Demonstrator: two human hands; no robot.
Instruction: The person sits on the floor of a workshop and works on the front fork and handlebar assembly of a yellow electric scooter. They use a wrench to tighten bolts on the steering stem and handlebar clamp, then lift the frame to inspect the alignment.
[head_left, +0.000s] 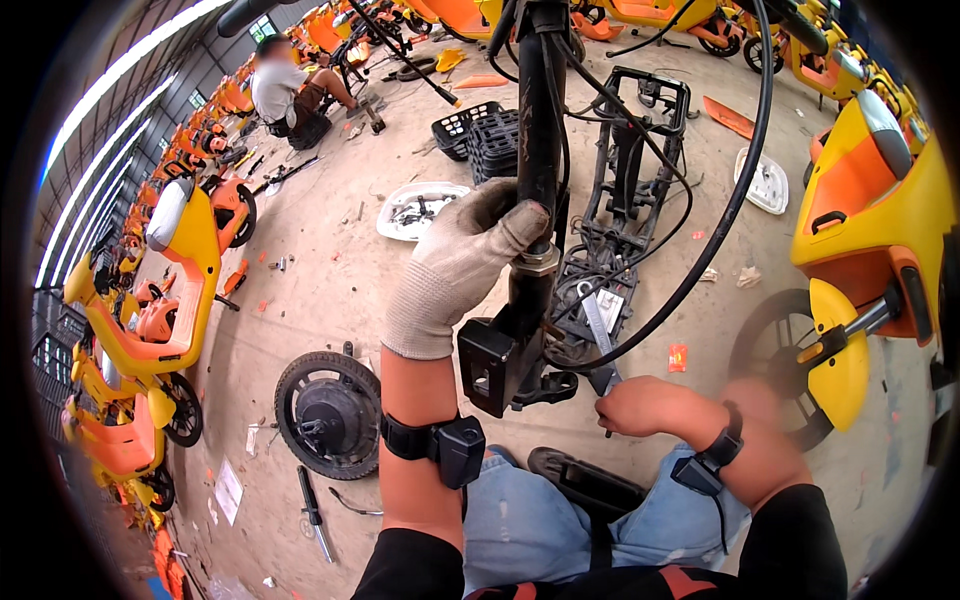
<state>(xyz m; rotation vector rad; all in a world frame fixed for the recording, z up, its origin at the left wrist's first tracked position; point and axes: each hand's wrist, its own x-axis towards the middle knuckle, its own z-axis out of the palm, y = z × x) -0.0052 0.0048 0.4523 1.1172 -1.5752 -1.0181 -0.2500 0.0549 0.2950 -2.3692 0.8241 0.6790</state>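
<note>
My left hand (465, 262), in a grey knit glove, has its fingers wrapped around the black steering column (540, 150) of a stripped scooter frame (630, 200), gripping it just above the metal collar where the column drops into a black bracket (497, 365). My right hand (650, 405) is bare and sits lower, near my knee, with its fingers closed around the handle of a flat metal wrench (597, 335) whose shaft slants up toward the base of the column, just beside the bracket. I cannot tell whether the wrench head is seated on anything, since cables (700, 260) loop across that spot. Both wrists carry black strapped bands. The column stands nearly upright in the middle of my view, with the frame lying on the concrete floor (330, 270) behind it. A loose black wheel (328, 412) lies flat on the floor to the left of my left forearm, and a second wrench (314, 512) lies just below it. A white tray (418, 209) of small parts sits farther back, near a stack of black crates (485, 135). Yellow and orange scooters (180, 290) line the left side, another stands close at the right (880, 210), and a person (285, 90) sits working well away at the upper left.
</note>
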